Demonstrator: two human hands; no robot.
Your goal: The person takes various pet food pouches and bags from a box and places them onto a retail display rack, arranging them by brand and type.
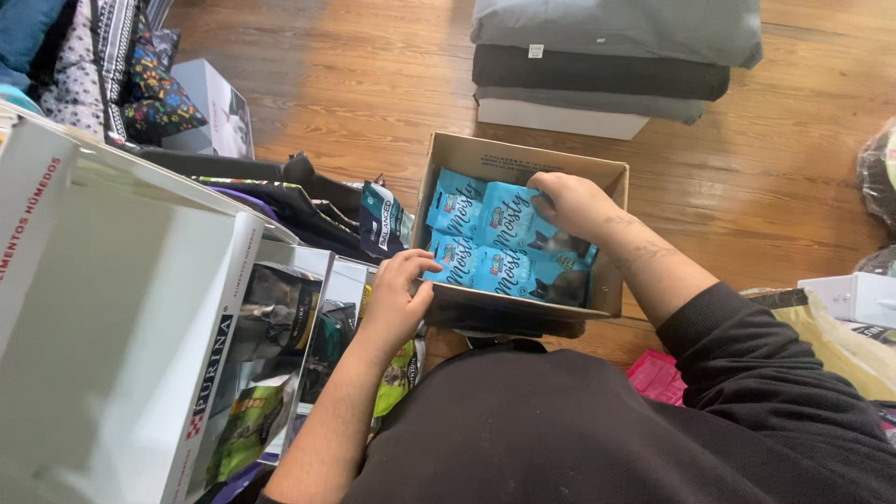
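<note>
**Pouches in box: left hand steadies, right hand on the back row**

I read the step as handling the blue pouches inside the cardboard box, mid-step.

- The pouches stand in two rows inside the box, upright and leaning slightly, and fill most of it.
- Left hand is at the box's near-left corner. Its fingers are curled over the rim, touching the front-left pouch, with the thumb on the outer wall. It looks clamped on the box edge, bracing it.
- Right hand is at the box's far-right side, lying on top of the back-row pouch. Its fingers are together and bent down over the pouch's top edge. The thumb is hidden, so I cannot tell whether it is pinching the pouch or only pressing on it.

Around the box:
- A white display carton with green pouches stands to its left.
- A stack of folded grey cushions sits beyond it on the wooden floor.

My judgement on the next move: it needs a confirmed pinch on one single pouch at the top seam. The pouches are packed touching, so a lift or a push could drag the neighbour along. The left hand's brace matters because the box sits tilted toward the person.
</note>
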